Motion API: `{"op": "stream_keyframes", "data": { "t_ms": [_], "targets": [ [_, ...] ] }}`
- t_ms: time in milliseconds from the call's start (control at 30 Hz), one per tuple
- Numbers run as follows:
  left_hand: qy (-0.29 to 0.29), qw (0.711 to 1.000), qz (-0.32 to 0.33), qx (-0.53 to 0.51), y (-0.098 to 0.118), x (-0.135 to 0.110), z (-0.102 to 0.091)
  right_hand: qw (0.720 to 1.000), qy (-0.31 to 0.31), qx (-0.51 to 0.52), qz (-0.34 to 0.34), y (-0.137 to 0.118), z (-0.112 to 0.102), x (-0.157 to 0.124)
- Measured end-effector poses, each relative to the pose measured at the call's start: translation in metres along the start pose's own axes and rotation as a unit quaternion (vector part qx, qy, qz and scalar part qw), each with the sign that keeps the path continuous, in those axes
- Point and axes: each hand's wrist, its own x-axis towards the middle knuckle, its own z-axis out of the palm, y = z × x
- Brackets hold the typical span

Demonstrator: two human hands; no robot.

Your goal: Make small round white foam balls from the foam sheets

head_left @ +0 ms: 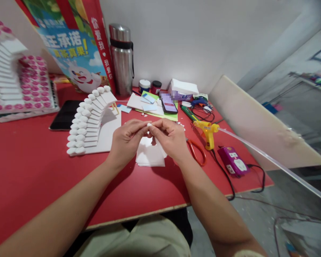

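Hands together over table (pixel 42 160): left hand (pixel 127 140) and right hand (pixel 170 138) both pinch white piece (pixel 149 125) at fingertips. Piece held above paper stack (pixel 149 157). Scissors (pixel 197 152) just right of right hand; glue gun (pixel 208 134) beyond. Stair model (pixel 89 121) left.

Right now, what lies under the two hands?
A small stack of white sheets lies on the red table below the left hand and right hand, which pinch a small white piece. The hands cover the stack's top edge.
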Motion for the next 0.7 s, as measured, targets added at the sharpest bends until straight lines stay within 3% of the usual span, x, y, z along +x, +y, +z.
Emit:
{"op": "stream_keyframes", "data": {
  "t_ms": [100, 167, 333, 467, 700],
  "targets": [
    [0.006, 0.999, 0.019, 0.035, 0.0, 0.0, 0.001, 0.998, 0.011, 0.047, 0.035, -0.002, 0.002, 0.001],
    [0.012, 0.999, 0.015, 0.04, -0.003, 0.0, 0.001, 0.988, -0.002, 0.121, 0.097, -0.002, 0.0, 0.003],
    [-0.008, 0.999, -0.049, 0.005, -0.01, 0.001, -0.001, 0.901, -0.104, 0.318, 0.278, 0.006, -0.011, 0.013],
    [-0.026, 0.996, -0.081, -0.023, -0.007, 0.002, -0.002, 0.883, -0.125, 0.362, 0.271, 0.008, -0.011, 0.013],
    [-0.023, 0.988, -0.132, -0.073, -0.004, 0.003, -0.003, 0.916, -0.118, 0.316, 0.216, 0.005, -0.006, 0.007]
  ]
}}
